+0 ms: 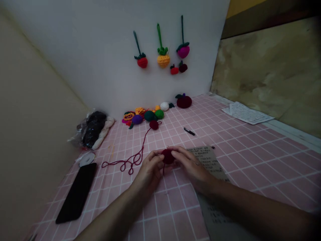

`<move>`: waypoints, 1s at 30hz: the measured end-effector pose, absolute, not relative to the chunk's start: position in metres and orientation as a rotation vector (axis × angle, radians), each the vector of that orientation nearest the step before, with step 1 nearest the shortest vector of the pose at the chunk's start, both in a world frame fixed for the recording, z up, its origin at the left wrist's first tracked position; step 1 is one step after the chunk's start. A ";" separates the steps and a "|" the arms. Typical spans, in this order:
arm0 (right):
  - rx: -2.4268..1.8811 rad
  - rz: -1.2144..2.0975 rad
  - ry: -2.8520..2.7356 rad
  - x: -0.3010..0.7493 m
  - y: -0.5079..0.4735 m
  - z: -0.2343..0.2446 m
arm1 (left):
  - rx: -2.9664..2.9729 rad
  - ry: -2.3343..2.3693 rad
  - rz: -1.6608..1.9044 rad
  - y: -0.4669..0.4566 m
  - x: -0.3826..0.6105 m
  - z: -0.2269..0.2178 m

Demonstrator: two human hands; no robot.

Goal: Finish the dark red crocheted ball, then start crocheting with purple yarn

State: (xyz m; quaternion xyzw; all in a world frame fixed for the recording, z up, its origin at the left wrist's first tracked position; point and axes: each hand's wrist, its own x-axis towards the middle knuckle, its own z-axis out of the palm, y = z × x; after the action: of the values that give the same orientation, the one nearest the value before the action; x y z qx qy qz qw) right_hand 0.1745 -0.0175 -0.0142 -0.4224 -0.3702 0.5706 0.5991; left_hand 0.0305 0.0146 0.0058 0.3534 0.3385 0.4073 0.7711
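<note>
Between both hands sits a small dark red crochet piece (168,156), rounded in shape. My left hand (151,167) pinches its left edge, and my right hand (189,164) grips its right edge with thumb and fingers. A short yarn end hangs below the piece. Dark red yarn (135,160) lies in loops on the table left of my hands and runs up to a dark red yarn ball (153,125). Under my right hand lies a brown sheet with handwriting (209,159). Whether a hook is in the fingers I cannot make out.
A black phone (77,194) lies at the left, near a white tape roll (87,159) and a plastic bag (94,129). Several colored yarn balls (149,115) line the wall. A pen (189,131) and written papers (247,113) lie right. Crochet fruits (163,61) hang above.
</note>
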 end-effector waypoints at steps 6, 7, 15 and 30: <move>-0.949 1.370 -0.825 0.174 -0.017 -0.014 | 0.726 0.755 0.869 0.016 0.029 0.003; -0.953 1.361 -0.833 0.174 -0.017 -0.014 | 0.723 0.766 0.868 0.016 0.029 0.002; -0.970 1.361 -0.834 0.174 -0.018 -0.014 | 0.674 0.784 0.846 0.017 0.029 0.004; -0.972 1.369 -0.811 0.174 -0.017 -0.015 | 0.420 0.701 0.827 0.019 0.026 0.007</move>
State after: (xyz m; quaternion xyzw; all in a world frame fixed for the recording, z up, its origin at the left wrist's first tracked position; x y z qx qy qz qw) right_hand 0.1739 -0.0166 -0.0147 -0.4188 -0.3493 0.5896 0.5958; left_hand 0.0257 0.0190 0.0068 0.1985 0.3311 0.3904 0.8358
